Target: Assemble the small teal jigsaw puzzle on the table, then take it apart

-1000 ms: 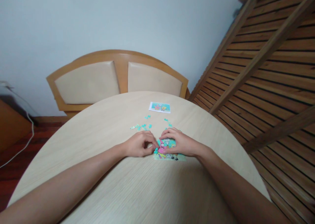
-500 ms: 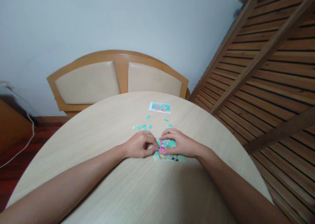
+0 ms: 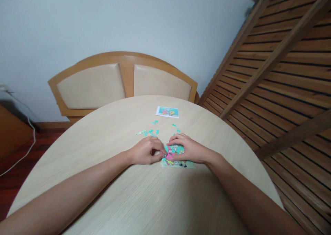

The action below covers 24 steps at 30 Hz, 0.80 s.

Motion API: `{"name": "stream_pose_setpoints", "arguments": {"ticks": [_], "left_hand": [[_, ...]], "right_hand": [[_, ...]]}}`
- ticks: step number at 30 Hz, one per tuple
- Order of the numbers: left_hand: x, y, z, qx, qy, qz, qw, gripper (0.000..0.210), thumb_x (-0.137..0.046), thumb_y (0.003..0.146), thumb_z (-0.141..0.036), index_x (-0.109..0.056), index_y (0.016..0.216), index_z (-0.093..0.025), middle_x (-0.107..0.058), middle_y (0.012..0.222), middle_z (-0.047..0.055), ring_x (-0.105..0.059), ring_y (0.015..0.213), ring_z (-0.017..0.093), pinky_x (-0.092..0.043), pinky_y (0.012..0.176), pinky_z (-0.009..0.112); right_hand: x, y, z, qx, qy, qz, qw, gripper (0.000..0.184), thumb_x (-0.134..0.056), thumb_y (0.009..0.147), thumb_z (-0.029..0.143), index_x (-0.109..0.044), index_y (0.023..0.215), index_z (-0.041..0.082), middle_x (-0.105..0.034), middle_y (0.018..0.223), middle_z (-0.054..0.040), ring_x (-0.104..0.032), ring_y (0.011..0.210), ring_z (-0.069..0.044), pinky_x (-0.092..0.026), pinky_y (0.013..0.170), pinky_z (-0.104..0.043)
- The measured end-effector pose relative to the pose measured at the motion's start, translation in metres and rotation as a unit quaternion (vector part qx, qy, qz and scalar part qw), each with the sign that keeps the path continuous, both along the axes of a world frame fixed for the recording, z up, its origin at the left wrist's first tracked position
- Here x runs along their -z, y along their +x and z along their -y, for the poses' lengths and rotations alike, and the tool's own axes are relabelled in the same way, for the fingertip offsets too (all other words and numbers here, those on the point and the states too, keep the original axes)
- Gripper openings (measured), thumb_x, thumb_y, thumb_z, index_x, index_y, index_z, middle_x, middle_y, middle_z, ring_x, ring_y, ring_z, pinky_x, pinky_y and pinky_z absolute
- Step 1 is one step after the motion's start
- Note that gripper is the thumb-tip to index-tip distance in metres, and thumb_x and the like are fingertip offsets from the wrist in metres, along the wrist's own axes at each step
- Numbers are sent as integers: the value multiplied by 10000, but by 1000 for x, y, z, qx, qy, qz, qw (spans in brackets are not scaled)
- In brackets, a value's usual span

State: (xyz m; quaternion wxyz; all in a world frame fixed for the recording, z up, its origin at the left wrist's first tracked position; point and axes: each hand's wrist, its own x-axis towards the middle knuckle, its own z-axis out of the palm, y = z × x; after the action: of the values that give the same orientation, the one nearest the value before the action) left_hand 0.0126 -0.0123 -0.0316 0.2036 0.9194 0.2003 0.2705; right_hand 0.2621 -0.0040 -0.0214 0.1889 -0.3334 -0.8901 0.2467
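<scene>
And here's the puzzle (image 3: 177, 163), flat on the table (image 3: 116, 193), well in from the far edge, with the left hand (image 3: 147, 150) pinching a small teal piece (image 3: 163, 159) at its left side, thumb meeting forefinger! The right hand (image 3: 188, 149) spreads over its right half, thumb and fingers apart, touching it. Looks like thin card: light, fairly stiff, probably quick to slide, and the joins could pop apart if it's lifted. Take each piece by its edges, I'd say, and keep the body pressed flat. Now the count: one puzzle, one picture card (image 3: 168, 112) near the table's far edge, two scatterings of loose pieces (image 3: 150, 133) between, too small to number
</scene>
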Motion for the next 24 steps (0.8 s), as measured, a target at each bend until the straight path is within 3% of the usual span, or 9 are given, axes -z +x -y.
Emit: {"name": "stream_pose_setpoints", "arguments": {"ticks": [12, 24], "left_hand": [[1, -2, 2, -1, 9, -25, 1000, 193, -689, 895, -374, -726, 992, -211, -743, 977, 49, -674, 936, 206, -454, 871, 336], [2, -4, 1, -6, 44, -45, 998, 154, -666, 923, -361, -742, 921, -227, -726, 943, 36, -668, 912, 182, -467, 847, 316]], "right_hand": [[-1, 0, 0, -4, 2, 2, 1000, 460, -804, 755, 526, -724, 1104, 238, -651, 1150, -68, -566, 1135, -256, -402, 1043, -409], [-2, -1, 1, -1, 4, 4, 1000, 435, -815, 751, 477, -728, 1095, 226, -655, 1154, -78, -575, 1133, -259, -417, 1043, -413]]}}
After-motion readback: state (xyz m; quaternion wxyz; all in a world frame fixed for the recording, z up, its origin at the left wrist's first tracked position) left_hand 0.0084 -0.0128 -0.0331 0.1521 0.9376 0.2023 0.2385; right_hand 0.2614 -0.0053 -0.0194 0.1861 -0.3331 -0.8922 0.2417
